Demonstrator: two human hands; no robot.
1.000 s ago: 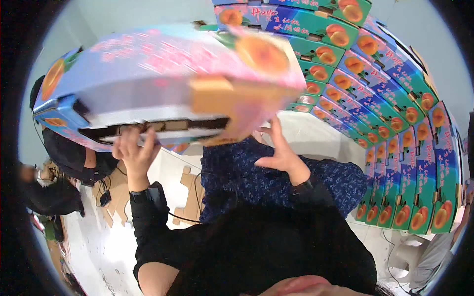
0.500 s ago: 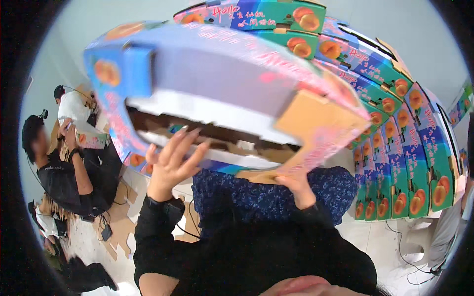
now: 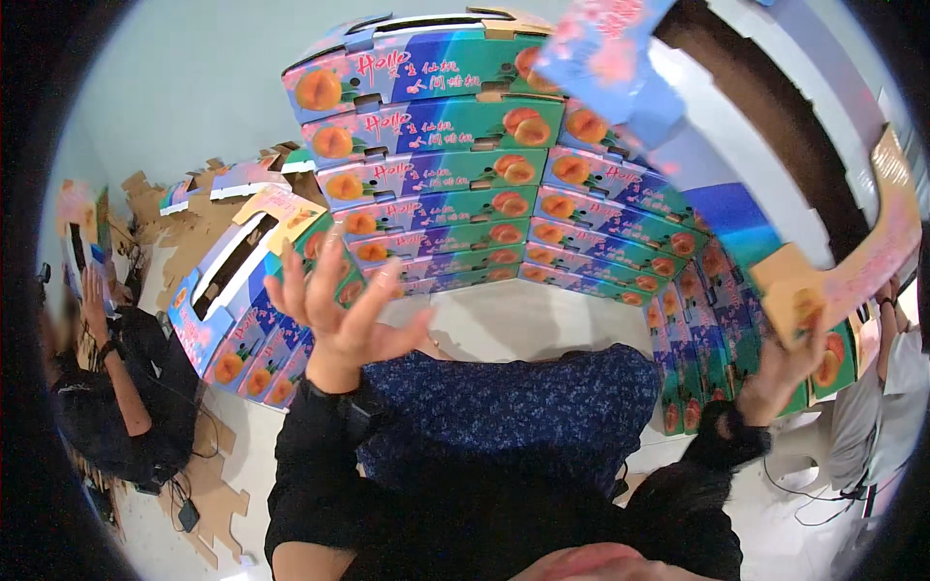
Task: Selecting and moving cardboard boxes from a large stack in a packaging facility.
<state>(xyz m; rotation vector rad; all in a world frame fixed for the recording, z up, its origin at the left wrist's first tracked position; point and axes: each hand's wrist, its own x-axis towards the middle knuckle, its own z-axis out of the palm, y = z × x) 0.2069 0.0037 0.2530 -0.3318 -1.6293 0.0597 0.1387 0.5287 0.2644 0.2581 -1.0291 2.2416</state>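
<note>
Head | right hand point(image 3: 783, 376) gripping slotted carton point(image 3: 741, 172) | left hand point(image 3: 339, 320) spread | contents unclear

A pale blue wall point(image 3: 218, 82) stands above a whitish floor point(image 3: 257, 465).

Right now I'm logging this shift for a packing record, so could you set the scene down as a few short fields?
left hand: left hand open, fingers spread, holding nothing
right hand: right hand at the lower corner of the raised peach-printed carton, apparently gripping it
raised carton: tilted, at upper right, long opening showing
ahead: stacked peach-printed cartons
lap: dark blue patterned cloth
far left: co-worker in black, one hand against another carton
</note>
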